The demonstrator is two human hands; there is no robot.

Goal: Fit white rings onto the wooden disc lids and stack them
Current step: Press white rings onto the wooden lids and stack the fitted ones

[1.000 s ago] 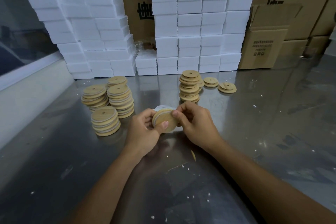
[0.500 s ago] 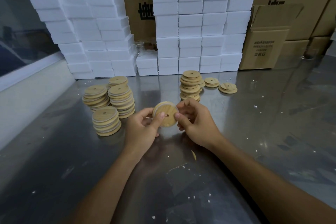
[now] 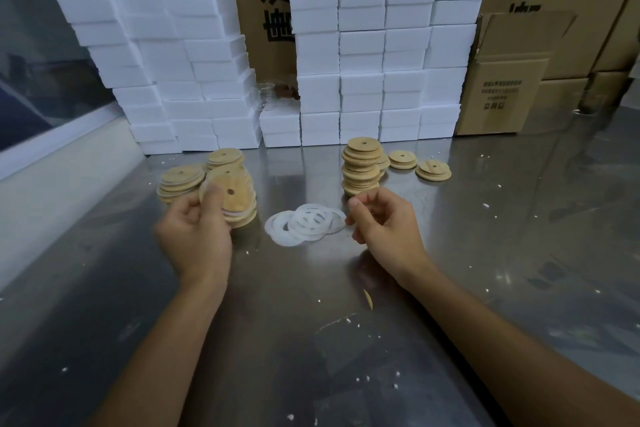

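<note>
Left hand (image 3: 195,236) grips a ringed wooden disc lid (image 3: 227,192) above the finished stacks (image 3: 180,182) at left; right hand (image 3: 382,222), fingers loosely curled and holding nothing, hovers just beside the loose white rings (image 3: 306,224) on the steel table (image 3: 450,253). Judged midway: unfitted lids (image 3: 362,166) wait behind, with two small piles (image 3: 433,170) beside.

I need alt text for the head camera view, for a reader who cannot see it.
The left hand holds a wooden disc lid near the lid stacks on the left, while the right hand hovers, fingers curled, beside loose white rings on a metal table. Another lid stack and white foam blocks stand behind.
</note>
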